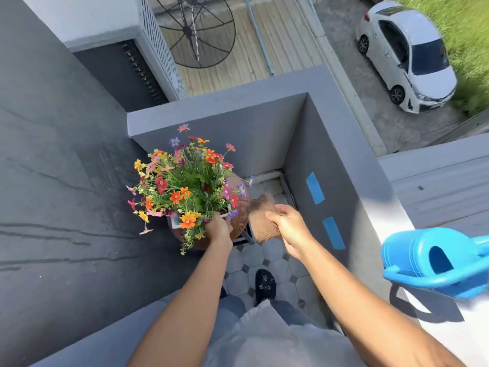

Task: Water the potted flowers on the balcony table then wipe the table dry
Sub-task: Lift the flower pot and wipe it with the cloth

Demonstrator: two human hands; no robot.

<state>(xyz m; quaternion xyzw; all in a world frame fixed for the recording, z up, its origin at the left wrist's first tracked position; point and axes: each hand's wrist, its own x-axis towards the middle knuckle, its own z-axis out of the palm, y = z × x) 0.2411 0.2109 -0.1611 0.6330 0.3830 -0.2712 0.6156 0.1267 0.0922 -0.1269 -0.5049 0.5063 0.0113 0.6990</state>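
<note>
- Fingers of the left hand (218, 229) curl over the near rim of the white pot (176, 221) of flowers (185, 181), judged to steady or shift it on the round brown table (239, 223) so the top can be wiped.
- Right hand (287, 225) grips a brown cloth (262, 221), fingers closed round its upper edge; the cloth hangs just beside the table's right edge.
- Grey balcony wall (299, 160) stands close behind and to the right, crowding the table.
- Blue watering can (436, 260) rests on the wall top, well apart from the pot.
</note>
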